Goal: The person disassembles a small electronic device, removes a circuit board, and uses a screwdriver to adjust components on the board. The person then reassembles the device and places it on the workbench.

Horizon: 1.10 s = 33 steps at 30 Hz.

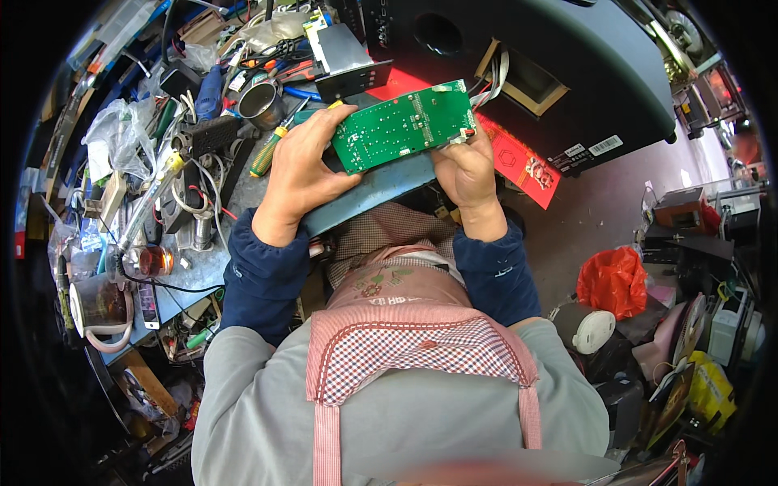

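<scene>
A green circuit board, solder side up, is held over the front of the bench. My left hand grips its left end, thumb along the near edge and fingers at the far corner. At the right end my right hand has its fingers closed near a small white connector. White and grey wires run between the board's right end and an opening in a large black cabinet. The underside of the board is hidden.
A black metal-faced module lies beyond the board. Left of my hand are a screwdriver, a metal cup and tangled cables. A red printed sheet lies beside the cabinet. A red plastic bag sits at right.
</scene>
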Tool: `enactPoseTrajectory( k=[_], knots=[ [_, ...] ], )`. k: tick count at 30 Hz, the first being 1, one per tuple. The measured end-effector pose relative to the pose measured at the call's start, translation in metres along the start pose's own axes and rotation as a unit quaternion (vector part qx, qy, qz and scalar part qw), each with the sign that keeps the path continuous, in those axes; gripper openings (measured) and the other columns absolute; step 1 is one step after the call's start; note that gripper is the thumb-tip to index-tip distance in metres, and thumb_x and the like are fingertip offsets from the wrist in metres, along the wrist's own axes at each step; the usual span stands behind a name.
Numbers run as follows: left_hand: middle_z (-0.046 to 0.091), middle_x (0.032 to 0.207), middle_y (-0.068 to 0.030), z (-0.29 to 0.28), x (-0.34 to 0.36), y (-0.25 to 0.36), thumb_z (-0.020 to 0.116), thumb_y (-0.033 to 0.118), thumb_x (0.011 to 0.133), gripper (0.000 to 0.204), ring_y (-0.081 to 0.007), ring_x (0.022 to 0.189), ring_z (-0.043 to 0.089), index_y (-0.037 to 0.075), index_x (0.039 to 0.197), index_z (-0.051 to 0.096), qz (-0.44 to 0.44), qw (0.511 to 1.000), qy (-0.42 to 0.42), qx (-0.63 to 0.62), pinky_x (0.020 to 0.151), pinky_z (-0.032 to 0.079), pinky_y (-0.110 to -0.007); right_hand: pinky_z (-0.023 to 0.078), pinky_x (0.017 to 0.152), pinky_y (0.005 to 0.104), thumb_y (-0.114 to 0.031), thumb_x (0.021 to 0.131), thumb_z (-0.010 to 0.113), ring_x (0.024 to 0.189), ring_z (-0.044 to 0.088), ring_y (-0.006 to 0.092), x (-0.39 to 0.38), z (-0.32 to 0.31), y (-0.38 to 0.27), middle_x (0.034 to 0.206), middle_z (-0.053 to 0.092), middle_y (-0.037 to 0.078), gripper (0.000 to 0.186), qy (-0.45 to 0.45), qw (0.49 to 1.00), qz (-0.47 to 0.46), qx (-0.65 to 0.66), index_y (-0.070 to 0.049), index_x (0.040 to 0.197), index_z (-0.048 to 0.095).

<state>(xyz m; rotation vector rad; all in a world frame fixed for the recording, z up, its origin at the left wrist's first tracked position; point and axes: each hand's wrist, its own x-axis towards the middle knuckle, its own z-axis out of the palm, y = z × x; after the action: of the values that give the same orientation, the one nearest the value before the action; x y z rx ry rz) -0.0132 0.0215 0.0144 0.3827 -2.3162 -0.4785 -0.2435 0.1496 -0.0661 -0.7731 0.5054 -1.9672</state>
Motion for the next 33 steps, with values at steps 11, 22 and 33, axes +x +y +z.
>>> enactPoseTrajectory(
  k=[11,22,33],
  knots=[
    [0.073,0.126,-0.0154,-0.001,-0.002,-0.004,0.088,0.01,0.064,0.077,-0.0365,0.112,0.072,0.007,0.137,0.065,0.011,0.999,0.013,0.044,0.091,0.057,-0.043,0.047,0.118,0.0452,-0.019,0.101,0.068,0.13,0.065,0.0258,0.005,0.025,-0.006,0.139,0.066,0.014,0.058,0.026,0.999,0.0,0.026,0.002,0.15,0.046],
    [0.07,0.138,-0.0115,-0.007,-0.001,-0.001,0.077,-0.008,0.064,0.078,-0.031,0.11,0.073,0.009,0.139,0.066,0.116,0.982,0.061,0.134,0.084,0.056,-0.041,0.054,0.111,0.0546,-0.003,0.085,0.054,0.13,0.065,0.0324,0.005,0.021,-0.006,0.144,0.063,0.016,0.067,0.034,0.999,0.012,-0.01,-0.002,0.152,0.049],
    [0.065,0.143,-0.0167,0.001,-0.006,-0.005,0.072,-0.014,0.074,0.069,-0.0345,0.106,0.072,0.012,0.138,0.067,0.163,0.966,0.12,0.16,0.084,0.06,-0.043,0.05,0.116,0.0617,0.008,0.081,0.047,0.138,0.062,0.0348,0.005,0.023,-0.011,0.149,0.064,0.019,0.078,0.015,0.999,0.029,-0.012,-0.003,0.159,0.045]
  ],
)
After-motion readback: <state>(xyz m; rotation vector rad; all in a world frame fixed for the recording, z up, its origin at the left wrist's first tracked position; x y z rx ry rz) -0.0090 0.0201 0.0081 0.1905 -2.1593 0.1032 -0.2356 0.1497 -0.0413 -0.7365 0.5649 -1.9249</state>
